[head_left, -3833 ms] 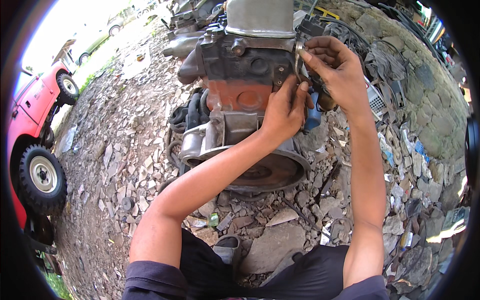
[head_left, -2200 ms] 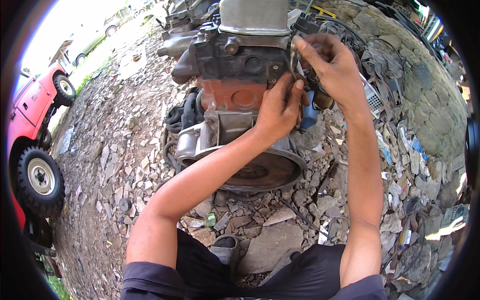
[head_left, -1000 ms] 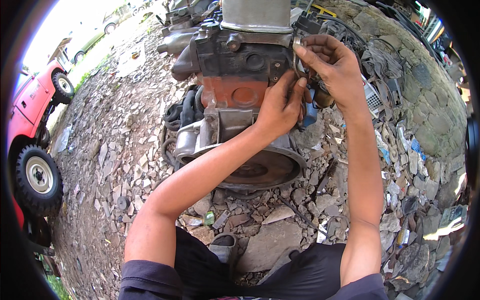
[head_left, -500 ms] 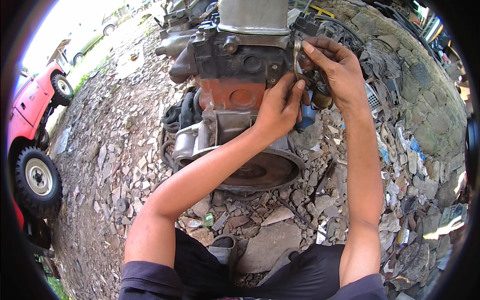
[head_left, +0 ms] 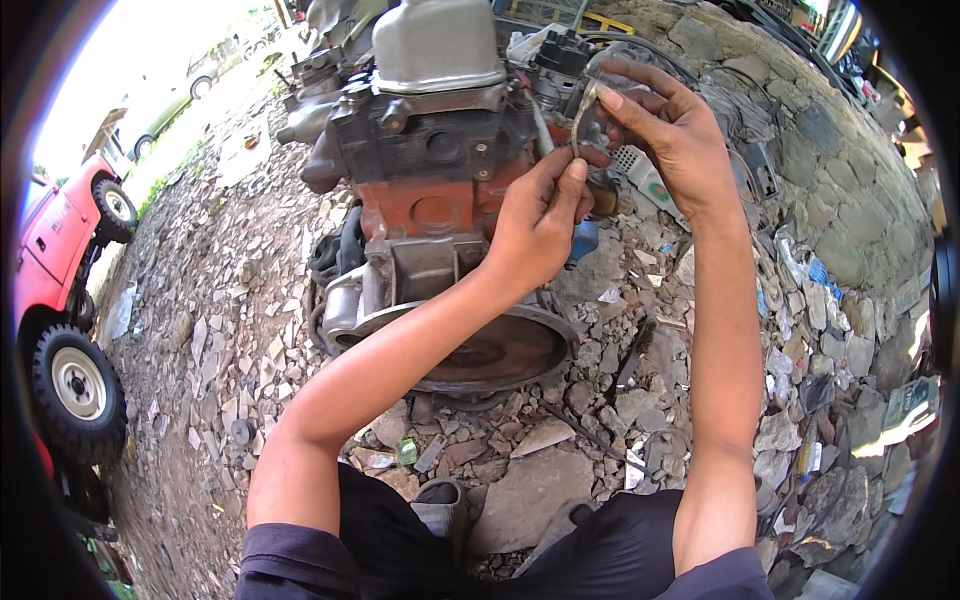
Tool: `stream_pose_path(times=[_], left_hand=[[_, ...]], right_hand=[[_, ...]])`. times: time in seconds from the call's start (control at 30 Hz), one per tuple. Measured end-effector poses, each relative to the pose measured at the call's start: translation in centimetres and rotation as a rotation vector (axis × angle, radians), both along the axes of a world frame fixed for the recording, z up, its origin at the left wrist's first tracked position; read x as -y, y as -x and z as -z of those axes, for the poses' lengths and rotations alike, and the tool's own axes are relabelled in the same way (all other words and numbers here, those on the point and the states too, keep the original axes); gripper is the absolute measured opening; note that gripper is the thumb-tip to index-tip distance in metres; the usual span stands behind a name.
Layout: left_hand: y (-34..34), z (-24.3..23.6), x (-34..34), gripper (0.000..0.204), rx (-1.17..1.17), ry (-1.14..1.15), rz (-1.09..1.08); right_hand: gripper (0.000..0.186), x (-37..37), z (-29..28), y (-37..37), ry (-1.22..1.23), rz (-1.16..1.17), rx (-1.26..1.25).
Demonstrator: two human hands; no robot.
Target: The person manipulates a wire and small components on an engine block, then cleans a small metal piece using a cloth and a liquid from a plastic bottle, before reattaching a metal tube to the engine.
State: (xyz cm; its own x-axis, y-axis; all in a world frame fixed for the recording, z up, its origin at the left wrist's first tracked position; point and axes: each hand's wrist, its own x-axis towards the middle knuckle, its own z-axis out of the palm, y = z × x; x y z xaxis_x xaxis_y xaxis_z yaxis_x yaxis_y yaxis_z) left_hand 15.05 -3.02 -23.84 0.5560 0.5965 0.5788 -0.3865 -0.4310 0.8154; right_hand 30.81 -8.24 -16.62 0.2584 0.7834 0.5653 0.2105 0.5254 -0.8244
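Observation:
In front of me stands an engine [head_left: 432, 208] with an orange-red block, a dark cylinder head and a silver top cover. To the right of the head, both hands grip a slim, curved metal piece [head_left: 577, 122]; its exact kind is unclear. My left hand [head_left: 540, 210] pinches the lower end between thumb and fingers. At the upper end, my right hand [head_left: 672, 130] closes its thumb and forefinger on it. The piece is held apart from the engine side, near a black distributor cap [head_left: 563, 50]. A round bell housing [head_left: 555, 345] lies below my left forearm.
Broken stones and rubble cover the ground, with a flat slab [head_left: 535, 495] near my feet. At left is a red vehicle [head_left: 75, 215] with chunky tyres. A stone wall [head_left: 850, 180] curves along the right. A blue cylindrical part [head_left: 584, 240] sits beside the engine.
The engine has shifted left in view, and the distributor cap now shows more fully. Both hands still hold the curved metal piece, now seen farther from the engine's side.

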Motion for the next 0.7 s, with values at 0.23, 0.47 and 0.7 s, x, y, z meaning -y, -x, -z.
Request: stream_pose_path(times=[0.23, 0.47, 0.7], left_hand=[[-0.9, -2.9, 0.0, 0.04, -0.117, -0.035, 0.097], [-2.0, -3.9, 2.8, 0.033, -0.086, 0.391, 0.194], [-3.7, 1.4, 7.0, 0.033, -0.285, 0.593, 0.235]], right_hand=[[0.031, 2.2, -0.5, -2.0, -0.082, 0.215, 0.201], [0.026, 4.7, 0.8, -3.7, -0.068, 0.128, 0.357], [0.031, 11.9, 11.3, -3.8, -0.024, 0.432, 0.368]])
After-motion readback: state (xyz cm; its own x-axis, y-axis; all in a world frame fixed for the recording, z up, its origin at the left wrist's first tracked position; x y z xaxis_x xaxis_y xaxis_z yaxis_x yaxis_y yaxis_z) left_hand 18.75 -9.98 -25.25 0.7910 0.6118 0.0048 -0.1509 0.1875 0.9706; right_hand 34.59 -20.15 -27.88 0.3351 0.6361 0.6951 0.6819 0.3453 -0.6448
